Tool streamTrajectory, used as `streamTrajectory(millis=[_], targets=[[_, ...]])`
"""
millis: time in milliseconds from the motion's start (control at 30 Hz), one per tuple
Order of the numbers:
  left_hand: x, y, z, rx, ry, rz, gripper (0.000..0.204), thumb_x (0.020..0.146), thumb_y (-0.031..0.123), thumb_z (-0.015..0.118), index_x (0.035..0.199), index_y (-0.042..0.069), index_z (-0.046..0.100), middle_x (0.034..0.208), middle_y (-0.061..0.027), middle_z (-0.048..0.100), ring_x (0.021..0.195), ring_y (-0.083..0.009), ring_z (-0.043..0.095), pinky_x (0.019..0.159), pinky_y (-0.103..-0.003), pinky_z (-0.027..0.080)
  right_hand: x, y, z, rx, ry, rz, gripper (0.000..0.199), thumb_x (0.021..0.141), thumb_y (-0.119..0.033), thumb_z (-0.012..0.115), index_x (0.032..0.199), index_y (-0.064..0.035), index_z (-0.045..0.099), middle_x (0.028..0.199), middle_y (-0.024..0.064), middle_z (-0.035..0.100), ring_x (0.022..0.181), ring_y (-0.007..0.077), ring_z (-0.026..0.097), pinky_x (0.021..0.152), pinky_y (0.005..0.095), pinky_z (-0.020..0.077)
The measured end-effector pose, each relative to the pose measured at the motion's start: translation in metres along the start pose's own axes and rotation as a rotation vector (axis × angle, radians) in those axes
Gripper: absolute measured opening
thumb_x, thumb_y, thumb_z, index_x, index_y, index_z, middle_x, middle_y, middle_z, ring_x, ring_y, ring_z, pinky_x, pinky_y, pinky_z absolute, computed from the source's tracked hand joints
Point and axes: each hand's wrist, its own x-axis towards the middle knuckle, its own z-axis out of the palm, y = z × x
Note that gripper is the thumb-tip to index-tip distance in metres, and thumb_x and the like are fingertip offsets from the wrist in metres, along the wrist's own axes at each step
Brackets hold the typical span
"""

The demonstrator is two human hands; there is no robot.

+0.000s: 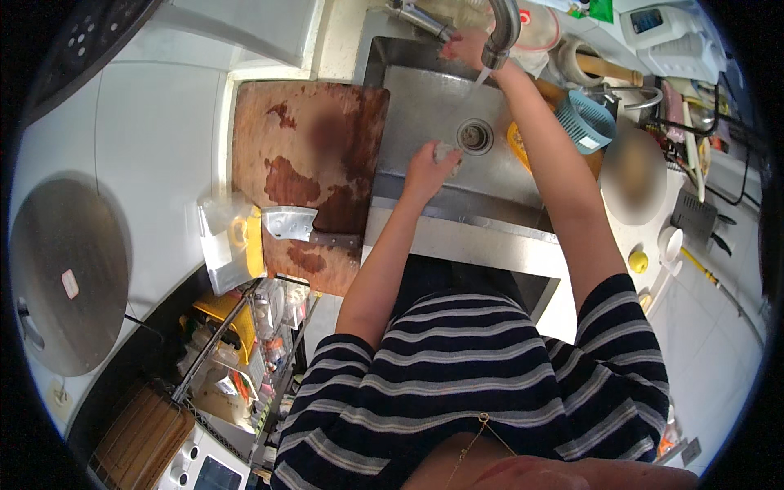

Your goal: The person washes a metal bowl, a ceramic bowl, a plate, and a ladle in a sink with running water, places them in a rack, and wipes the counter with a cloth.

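In the sink (408, 122), my left hand (426, 175) is closed around a small pale, crumpled piece (447, 155), perhaps a rag. It is just left of the drain (474, 136). My right hand (464, 49) reaches to the sink's far edge, beside the end of a metal tube or lever (420, 20). Its fingers are blurred, and whether they grip the lever is unclear. A curved faucet (502, 37) hangs over my right wrist, and a thin stream of water (482, 77) falls from it.
Left of the sink, a cleaver (290, 222) lies on a wet wooden cutting board (286, 147). A blue plastic basket (586, 121) and a yellow strainer (518, 145) stand on the right. A white jug (661, 33) is at the back right, and a wire rack (216, 359) at lower left.
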Motion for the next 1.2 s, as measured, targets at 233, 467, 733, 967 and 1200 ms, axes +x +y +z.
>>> streamTrajectory(millis=[233, 467, 733, 967, 1200], targets=[[-0.012, 0.010, -0.007, -0.664, -0.275, -0.190, 0.034, 0.093, 0.018, 0.061, 0.125, 0.006, 0.062, 0.118, -0.0065, 0.063, 0.105, -0.0168, 0.062, 0.088, -0.029, 0.049, -0.094, 0.026, 0.037, 0.400, 0.117, 0.242, 0.031, 0.091, -0.027, 0.061, 0.116, -0.0091, 0.066, 0.111, 0.0043, 0.069, 0.105, 0.0151, 0.063, 0.087, 0.0354, 0.0498], [-0.016, 0.014, -0.001, -0.706, -0.324, 0.111, 0.036, 0.097, 0.008, 0.051, 0.132, 0.006, 0.060, 0.147, -0.0066, 0.048, 0.135, -0.0204, 0.045, 0.110, -0.033, 0.036, -0.240, 0.004, 0.099, 0.705, 0.194, 0.391, 0.039, 0.094, -0.031, 0.066, 0.123, -0.0062, 0.063, 0.108, 0.0038, 0.066, 0.100, 0.0163, 0.065, 0.082, 0.0340, 0.0569], [-0.047, 0.047, 0.026, -0.596, -0.273, 0.204, 0.033, 0.090, 0.001, 0.054, 0.121, 0.005, 0.068, 0.146, -0.0139, 0.048, 0.130, -0.0222, 0.049, 0.107, -0.034, 0.038, -0.314, 0.008, 0.064, 0.950, 0.731, 0.324, 0.017, 0.094, -0.024, 0.067, 0.103, -0.0098, 0.069, 0.085, -0.0049, 0.064, 0.074, 0.0040, 0.058, 0.057, 0.0193, 0.0469], [-0.078, 0.058, 0.075, -0.745, -0.482, -0.079, 0.045, 0.092, 0.005, 0.058, 0.137, 0.003, 0.050, 0.133, -0.0153, 0.056, 0.127, -0.0246, 0.052, 0.106, -0.037, 0.043, -0.383, 0.019, 0.026, 1.215, 0.799, 0.119, 0.013, 0.096, -0.021, 0.064, 0.102, -0.0101, 0.065, 0.081, -0.0072, 0.063, 0.061, -0.0009, 0.051, 0.046, 0.0159, 0.0333], [-0.140, 0.100, 0.152, -0.168, -0.341, 0.457, 0.046, 0.088, 0.009, 0.068, 0.130, -0.001, 0.055, 0.140, -0.0103, 0.049, 0.125, -0.0215, 0.051, 0.102, -0.031, 0.043, -0.458, 0.007, 0.017, 1.241, 0.754, 0.066, 0.013, 0.095, -0.019, 0.067, 0.104, -0.0098, 0.064, 0.087, -0.0044, 0.063, 0.063, -0.0004, 0.053, 0.048, 0.0148, 0.0360]])
